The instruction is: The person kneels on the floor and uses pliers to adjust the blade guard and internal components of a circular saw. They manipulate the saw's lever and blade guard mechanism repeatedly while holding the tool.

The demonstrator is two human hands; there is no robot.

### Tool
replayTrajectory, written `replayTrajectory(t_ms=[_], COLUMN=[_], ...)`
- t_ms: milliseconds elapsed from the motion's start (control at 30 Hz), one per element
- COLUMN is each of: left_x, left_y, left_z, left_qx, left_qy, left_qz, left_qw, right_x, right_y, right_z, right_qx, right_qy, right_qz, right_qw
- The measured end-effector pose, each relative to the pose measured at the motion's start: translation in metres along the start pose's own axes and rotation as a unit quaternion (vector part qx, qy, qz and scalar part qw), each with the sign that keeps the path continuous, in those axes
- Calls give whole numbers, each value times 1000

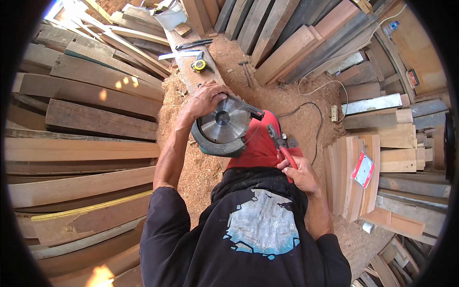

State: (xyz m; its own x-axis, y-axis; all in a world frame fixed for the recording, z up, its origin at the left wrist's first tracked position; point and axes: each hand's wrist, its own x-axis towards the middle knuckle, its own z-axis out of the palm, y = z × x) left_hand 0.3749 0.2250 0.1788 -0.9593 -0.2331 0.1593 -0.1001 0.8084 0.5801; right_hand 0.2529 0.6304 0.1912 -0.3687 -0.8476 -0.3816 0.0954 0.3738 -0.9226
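A circular saw (215, 147) rests tilted on its side against my red-clad leg, its round toothed blade (233, 122) facing up. My left hand (210, 98) is closed on the saw's far edge, with the fingers curled close to the blade's rim. In my right hand (302, 176) is a pair of pliers (288, 157) with red handles, held just right of the saw. The metal jaws point away from me and toward the saw, apart from the blade. Small metal parts (286, 139) show beside the jaws; what they belong to I cannot tell.
Ahead, a plank (186, 71) bears a yellow tape measure (199, 64), a try square (179, 54) and a white bucket (171, 18). A hammer (246, 74) lies on sawdust. Stacked timber (100, 122) lines both sides. Cords and a socket block (334, 113) are at right.
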Motion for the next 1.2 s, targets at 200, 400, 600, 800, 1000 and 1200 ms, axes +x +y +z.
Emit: replayTrajectory(t_ms=[200,400,600,800,1000,1200], left_x=[0,2,-1,-1,-3,-8], left_y=[6,1,14,6,4,2], left_z=[1,9,3,10,12,13], left_qx=[-17,-2,-12,-10,-2,5], left_qy=[16,27,32,44,62,103], left_qz=[-23,-21,-10,-10,-40,-59], left_qw=[999,999,999,999,997,993], right_x=[0,-25,-26,-18,-10,-7], right_y=[-2,-26,-28,-28,-2,-6], right_z=[-1,21,18,25,25,27], right_qx=[3,166,0,-79,-83,80], right_qy=[-6,-61,-147,-133,-134,-144], right_qz=[-4,64,142,31,-43,77], right_qw=[1000,982,979,987,987,983])
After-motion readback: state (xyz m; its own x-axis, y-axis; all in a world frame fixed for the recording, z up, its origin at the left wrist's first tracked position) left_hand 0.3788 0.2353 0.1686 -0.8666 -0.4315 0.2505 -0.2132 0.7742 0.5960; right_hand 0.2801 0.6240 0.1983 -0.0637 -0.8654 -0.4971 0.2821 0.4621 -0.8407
